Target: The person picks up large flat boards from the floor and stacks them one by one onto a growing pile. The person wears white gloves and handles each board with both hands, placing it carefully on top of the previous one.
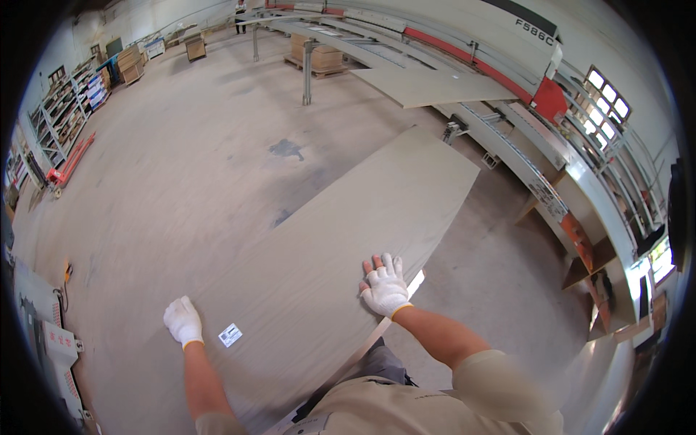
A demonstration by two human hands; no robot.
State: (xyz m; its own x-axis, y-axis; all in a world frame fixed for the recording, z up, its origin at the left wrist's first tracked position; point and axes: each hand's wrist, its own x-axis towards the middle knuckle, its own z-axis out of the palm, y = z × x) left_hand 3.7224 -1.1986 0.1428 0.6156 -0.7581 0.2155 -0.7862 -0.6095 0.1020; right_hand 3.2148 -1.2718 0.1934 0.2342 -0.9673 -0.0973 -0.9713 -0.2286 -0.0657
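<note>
A long grey-beige panel [326, 239] with faint wood grain stretches in front of me from lower left to upper right. It carries a small white label [230, 335]. My left hand [183, 320], in a white glove, is closed at the panel's far left edge, its fingers curled and partly hidden. My right hand [386, 287] lies on the panel close to its near edge, fingers spread. That glove leaves some fingertips bare.
Along the right runs a long machine with a red and white beam [464, 56]; another panel [428, 85] lies on its table. Stacked boards [319, 56] sit on a pallet behind. A red pallet jack [72, 159] and racks [61, 109] stand left. A person [241, 16] is far off.
</note>
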